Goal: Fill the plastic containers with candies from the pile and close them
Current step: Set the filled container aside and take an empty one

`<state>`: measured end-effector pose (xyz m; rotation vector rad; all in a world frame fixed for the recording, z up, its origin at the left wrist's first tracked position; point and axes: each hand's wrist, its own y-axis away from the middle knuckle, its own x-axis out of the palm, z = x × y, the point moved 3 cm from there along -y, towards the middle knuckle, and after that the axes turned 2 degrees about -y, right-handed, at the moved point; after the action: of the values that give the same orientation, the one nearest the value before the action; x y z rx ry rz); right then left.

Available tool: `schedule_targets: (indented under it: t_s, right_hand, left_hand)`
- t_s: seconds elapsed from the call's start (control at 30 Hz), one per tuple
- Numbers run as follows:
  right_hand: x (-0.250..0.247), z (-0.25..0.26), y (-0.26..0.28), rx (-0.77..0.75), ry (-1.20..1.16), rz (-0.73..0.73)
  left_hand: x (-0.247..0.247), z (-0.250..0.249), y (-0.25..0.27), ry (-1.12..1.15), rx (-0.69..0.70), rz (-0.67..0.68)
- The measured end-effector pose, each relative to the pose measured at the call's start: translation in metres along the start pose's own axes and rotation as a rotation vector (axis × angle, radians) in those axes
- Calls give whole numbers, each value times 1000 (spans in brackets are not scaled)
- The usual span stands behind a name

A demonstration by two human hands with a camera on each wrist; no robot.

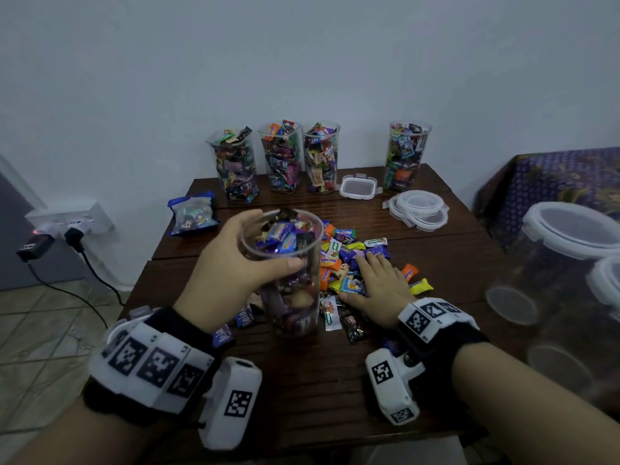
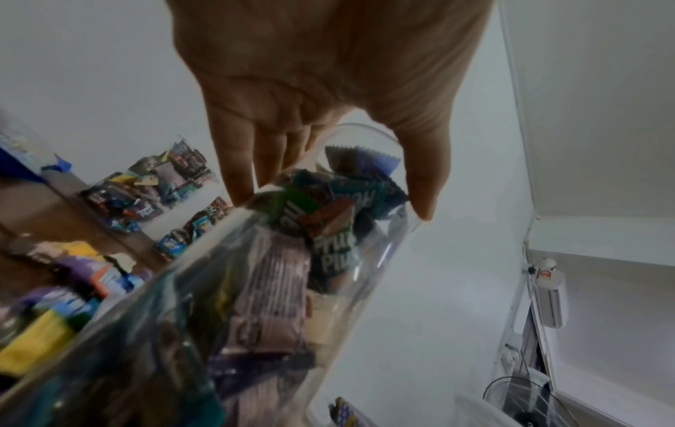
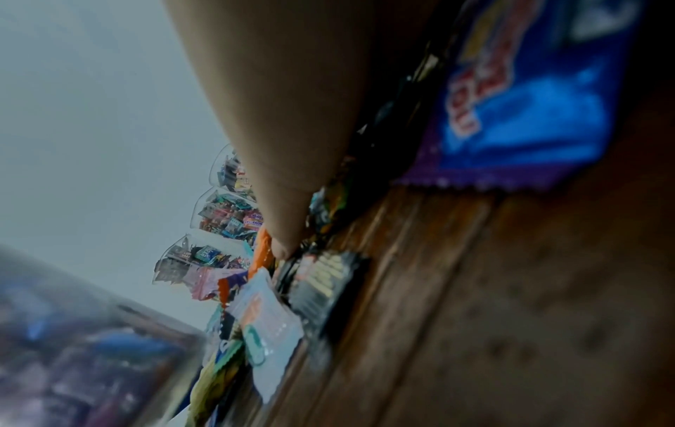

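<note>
— Which colours are seen in the clear container (image 1: 288, 276) gripped by the left hand (image 1: 231, 263)?
— Purple, blue and brown wrappers are shown through its transparent wall.
— And beside the grip?
— Just right of it, the candy pile (image 1: 352, 263) is coloured orange, yellow, purple, blue and green. A dark brown, slatted table (image 1: 318, 380) is seen beneath.
— Beyond the grip?
— Four clear filled containers (image 1: 281, 156) are packed with mixed colours; translucent white lids (image 1: 417, 208) and a blue bag (image 1: 193, 213) are seen. Black-and-white square patterns are borne on both wristbands (image 1: 151, 360).
</note>
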<state>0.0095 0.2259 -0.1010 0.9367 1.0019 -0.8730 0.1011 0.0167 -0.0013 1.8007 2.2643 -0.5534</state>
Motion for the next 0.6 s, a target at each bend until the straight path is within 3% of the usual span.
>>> schedule_targets:
  t_s: [0.17,0.6]
  right_hand:
    - [0,0,0,-2,0,-2]
    - [1,0,-3,-13,-34,-10]
  left_hand:
    - [-12,-13,-26,77,36,-55]
    - [-16,-24,-137,-75,62,-378]
